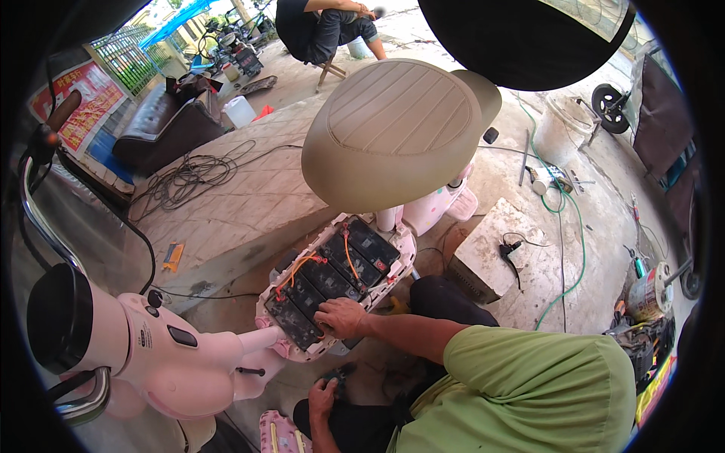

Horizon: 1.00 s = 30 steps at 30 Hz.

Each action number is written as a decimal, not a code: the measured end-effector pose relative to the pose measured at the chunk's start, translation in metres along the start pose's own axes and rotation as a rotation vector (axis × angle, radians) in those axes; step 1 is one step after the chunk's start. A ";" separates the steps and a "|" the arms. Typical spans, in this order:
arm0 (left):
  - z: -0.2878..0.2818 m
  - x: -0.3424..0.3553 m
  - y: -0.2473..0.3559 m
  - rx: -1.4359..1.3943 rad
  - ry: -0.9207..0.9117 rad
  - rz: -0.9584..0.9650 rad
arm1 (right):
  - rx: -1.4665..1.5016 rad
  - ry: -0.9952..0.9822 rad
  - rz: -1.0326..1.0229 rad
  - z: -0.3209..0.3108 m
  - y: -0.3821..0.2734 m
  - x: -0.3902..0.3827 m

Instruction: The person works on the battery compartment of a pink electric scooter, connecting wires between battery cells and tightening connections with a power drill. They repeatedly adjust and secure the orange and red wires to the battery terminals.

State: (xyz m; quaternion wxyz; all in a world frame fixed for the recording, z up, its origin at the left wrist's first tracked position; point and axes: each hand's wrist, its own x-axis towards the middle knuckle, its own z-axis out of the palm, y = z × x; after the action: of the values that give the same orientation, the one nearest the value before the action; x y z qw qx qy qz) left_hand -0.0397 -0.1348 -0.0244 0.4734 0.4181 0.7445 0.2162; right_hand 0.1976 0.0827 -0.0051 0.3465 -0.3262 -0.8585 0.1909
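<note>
My right hand [343, 318] rests at the near end of a row of black batteries [328, 278], its fingers bent down and closed against the nearest one. What the fingertips pinch, if anything, is hidden. Orange and red leads run over the batteries, which sit in the open pale pink frame [408, 253] of an electric scooter. Lower down, my left hand [323, 396] is closed on a dark object [340, 374] whose kind I cannot make out. Beyond the batteries stands the tan saddle [393, 136]. The scooter's pink front body [177, 355] lies to the left.
A pale box-like block [491, 257] with a brake lever [510, 260] on it stands right of the batteries. A green hose [581, 257] crosses the floor. Black cable lies coiled [189, 177] near a dark sofa [162, 128]. A white bucket [563, 124] and a seated person [332, 30] are farther off.
</note>
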 end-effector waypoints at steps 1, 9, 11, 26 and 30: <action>0.000 0.001 -0.001 0.008 -0.003 0.000 | 0.000 0.002 0.000 0.001 0.000 0.000; 0.000 0.001 0.006 0.096 -0.023 0.026 | -0.005 0.005 -0.018 0.000 0.002 0.000; 0.000 -0.001 0.012 0.114 -0.024 0.030 | 0.002 0.005 -0.019 -0.001 0.001 0.000; 0.002 -0.001 0.011 0.137 -0.033 -0.001 | -0.017 0.022 -0.013 -0.001 0.000 0.000; 0.001 -0.001 0.011 0.159 -0.037 0.014 | -0.017 0.006 -0.011 -0.001 0.000 0.000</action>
State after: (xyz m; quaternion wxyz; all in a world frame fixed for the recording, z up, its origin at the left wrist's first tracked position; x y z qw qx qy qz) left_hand -0.0336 -0.1291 -0.0166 0.4509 0.4632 0.7476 0.1521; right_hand 0.1985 0.0828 -0.0044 0.3472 -0.3248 -0.8610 0.1805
